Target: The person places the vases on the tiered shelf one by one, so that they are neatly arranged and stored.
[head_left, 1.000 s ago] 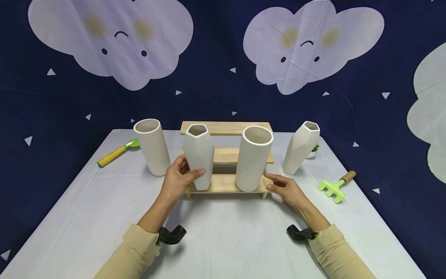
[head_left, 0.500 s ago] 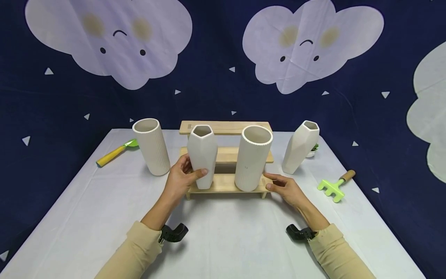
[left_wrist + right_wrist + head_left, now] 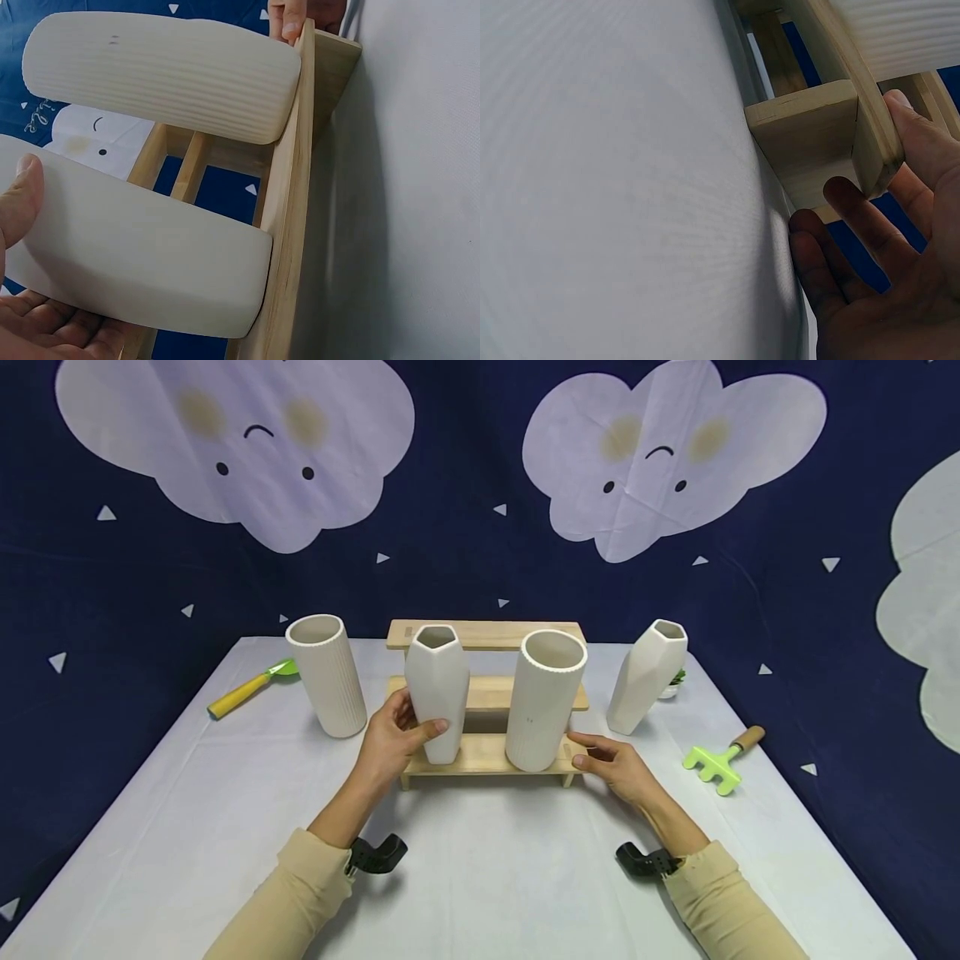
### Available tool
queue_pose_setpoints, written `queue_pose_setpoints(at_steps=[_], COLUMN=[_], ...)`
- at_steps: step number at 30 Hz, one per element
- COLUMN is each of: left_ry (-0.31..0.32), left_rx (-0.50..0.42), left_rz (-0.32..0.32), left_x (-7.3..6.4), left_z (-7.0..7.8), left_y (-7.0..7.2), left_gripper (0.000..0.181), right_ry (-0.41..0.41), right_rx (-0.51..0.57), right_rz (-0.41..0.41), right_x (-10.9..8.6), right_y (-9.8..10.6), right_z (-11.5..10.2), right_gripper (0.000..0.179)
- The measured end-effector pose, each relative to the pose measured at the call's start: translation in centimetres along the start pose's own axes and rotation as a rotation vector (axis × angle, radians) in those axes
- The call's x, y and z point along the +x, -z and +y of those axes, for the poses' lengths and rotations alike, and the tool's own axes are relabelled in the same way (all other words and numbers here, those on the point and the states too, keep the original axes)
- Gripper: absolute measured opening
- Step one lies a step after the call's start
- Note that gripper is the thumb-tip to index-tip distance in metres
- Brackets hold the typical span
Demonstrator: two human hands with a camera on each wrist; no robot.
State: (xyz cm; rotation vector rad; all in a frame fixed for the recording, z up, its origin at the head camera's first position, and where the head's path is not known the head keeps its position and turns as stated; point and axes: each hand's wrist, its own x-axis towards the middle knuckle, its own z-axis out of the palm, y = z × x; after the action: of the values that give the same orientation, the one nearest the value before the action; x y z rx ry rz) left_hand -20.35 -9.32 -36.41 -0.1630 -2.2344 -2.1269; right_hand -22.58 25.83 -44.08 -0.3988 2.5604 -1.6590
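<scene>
My left hand [image 3: 393,735] grips a white faceted vase [image 3: 438,689], with the thumb across its front and the fingers behind its left side. The vase stands upright at the left of the lowest step of a three-step wooden plant stand [image 3: 480,752]. In the left wrist view its base [image 3: 259,289] is right at the step's board [image 3: 289,202]. A white ribbed cylindrical vase [image 3: 543,710] stands on the same step, to the right. My right hand [image 3: 611,766] holds that step's right end. The right wrist view shows the thumb [image 3: 900,112] on the board's top and fingers beneath.
Another ribbed vase [image 3: 330,681] stands left of the stand, and a second faceted vase [image 3: 647,681] stands right, partly hiding a small potted plant [image 3: 672,685]. A yellow-handled trowel [image 3: 251,689] lies far left. A green hand rake [image 3: 720,764] lies right on the white-covered table [image 3: 480,877].
My left hand has shifted the faceted vase a little to the right along the lowest step, and slightly back. The right hand stays at the step's end.
</scene>
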Motion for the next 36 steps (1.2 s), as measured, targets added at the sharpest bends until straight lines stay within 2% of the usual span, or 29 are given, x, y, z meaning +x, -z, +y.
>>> queue_pose_setpoints(at_steps=[25,36], left_ry=[-0.013,-0.063], left_rx=[0.022,0.019], left_rz=[-0.062,-0.049], left_x=[-0.3,-1.3], left_z=[-0.2,-0.5], left_y=[0.4,1.8], left_gripper=[0.070,0.073], right_ry=[-0.004,0.003], right_rx=[0.004,-0.010], right_rz=[-0.004,-0.002], right_x=[0.0,0.0], right_y=[0.0,0.0], right_z=[0.4,0.2], right_gripper=[0.048,0.048])
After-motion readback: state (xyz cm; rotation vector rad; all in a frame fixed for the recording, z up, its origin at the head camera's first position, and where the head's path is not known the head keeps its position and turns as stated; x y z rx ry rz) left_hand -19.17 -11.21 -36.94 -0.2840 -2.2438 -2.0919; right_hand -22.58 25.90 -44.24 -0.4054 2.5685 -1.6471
